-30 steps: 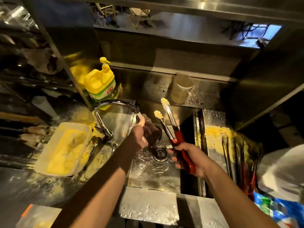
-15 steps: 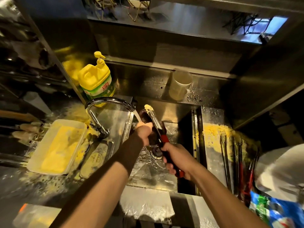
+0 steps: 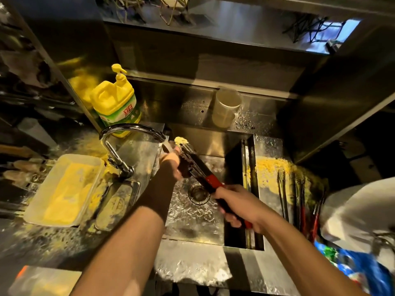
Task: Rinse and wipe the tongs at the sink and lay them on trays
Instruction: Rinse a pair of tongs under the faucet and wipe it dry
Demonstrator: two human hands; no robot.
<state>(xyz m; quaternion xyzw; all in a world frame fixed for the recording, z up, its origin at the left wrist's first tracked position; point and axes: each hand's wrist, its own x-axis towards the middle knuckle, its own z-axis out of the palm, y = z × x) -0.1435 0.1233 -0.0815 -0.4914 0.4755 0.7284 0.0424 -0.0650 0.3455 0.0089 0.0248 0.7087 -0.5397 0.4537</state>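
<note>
Over the steel sink [image 3: 192,227] my right hand [image 3: 241,206] grips the red handle of a pair of tongs [image 3: 210,181]. The tongs point up and left, their tips caked with yellow crumbs under the faucet [image 3: 128,129] spout. My left hand [image 3: 171,165] holds a dark brown scrubbing pad [image 3: 184,167] wrapped against the tongs' metal arms. Water runs from the spout onto hand and tongs. More tongs [image 3: 299,201] lie on the counter to the right of the sink.
A yellow dish-soap bottle [image 3: 115,101] stands behind the faucet. A white tray [image 3: 64,189] with yellow crumbs and a small steel tray [image 3: 117,206] sit left. A clear cup [image 3: 226,107] stands on the back ledge. White cloth [image 3: 354,210] and blue packaging [image 3: 359,268] lie right.
The tongs have closed and moved left under the spout. My left hand has brought the pad onto their arms. My right hand has slid back along the handle.
</note>
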